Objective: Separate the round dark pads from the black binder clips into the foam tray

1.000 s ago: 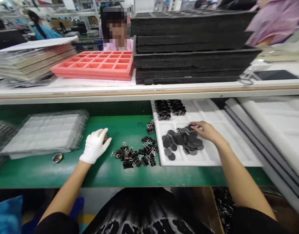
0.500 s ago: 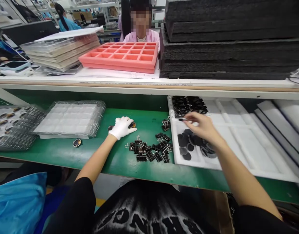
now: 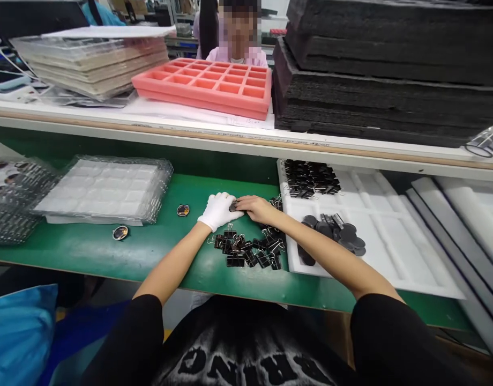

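Note:
My left hand, in a white glove, is closed on a small dark round piece above the green bench. The bare fingers of my right hand press on the same piece from the right. Just below my hands lies a pile of black binder clips. To the left, two round pieces with dark, gold-patterned faces, one nearer and one farther left, rest on the bench. A white tray on the right holds black discs and rows of binder clips.
Clear plastic trays are stacked at left. A shelf edge crosses behind my hands, carrying a pink compartment tray and black foam blocks. A person sits beyond. Foam sheets lean at far right.
My right hand has come left from the white tray to meet my gloved left hand, which has shifted slightly right. The round piece formerly beside the glove is uncovered. The camera view has tilted.

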Demonstrator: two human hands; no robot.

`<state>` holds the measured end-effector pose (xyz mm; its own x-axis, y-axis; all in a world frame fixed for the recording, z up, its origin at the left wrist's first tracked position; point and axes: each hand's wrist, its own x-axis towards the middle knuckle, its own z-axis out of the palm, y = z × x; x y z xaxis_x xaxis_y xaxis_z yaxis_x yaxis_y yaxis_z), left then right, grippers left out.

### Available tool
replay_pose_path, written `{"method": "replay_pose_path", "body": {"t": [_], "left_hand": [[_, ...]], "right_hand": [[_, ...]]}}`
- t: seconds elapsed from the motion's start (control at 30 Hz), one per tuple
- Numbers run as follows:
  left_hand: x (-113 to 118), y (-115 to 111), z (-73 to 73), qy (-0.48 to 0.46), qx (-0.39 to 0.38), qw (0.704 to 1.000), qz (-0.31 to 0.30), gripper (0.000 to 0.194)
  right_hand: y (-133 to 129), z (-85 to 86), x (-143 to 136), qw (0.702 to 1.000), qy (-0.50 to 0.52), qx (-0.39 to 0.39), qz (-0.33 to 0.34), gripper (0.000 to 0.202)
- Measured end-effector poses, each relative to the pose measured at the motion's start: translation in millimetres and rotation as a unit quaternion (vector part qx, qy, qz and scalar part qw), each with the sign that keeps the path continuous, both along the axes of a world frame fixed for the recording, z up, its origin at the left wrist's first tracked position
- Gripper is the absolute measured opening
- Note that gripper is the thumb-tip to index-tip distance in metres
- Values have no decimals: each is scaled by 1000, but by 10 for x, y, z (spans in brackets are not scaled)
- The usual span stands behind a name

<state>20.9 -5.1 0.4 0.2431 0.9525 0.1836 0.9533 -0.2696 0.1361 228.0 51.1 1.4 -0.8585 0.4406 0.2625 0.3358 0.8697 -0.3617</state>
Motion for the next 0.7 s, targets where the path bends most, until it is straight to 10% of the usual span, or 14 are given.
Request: {"method": "replay_pose_path", "body": {"t": [0.27,0.47,0.7], "left_hand": [[-40,-60,-26,-27,33,998,-39,46],[-106,-70,-30,-46,26,998,-41,51],[-121,-71,5,-12,-19,1000,-15,59]], "right_hand": [[-172,700,665,975,-168,-137,-51,32],[-396,514,797,987,-133,-87,-35,22],[-82,327,642,997,56,-27,-44,27]]}}
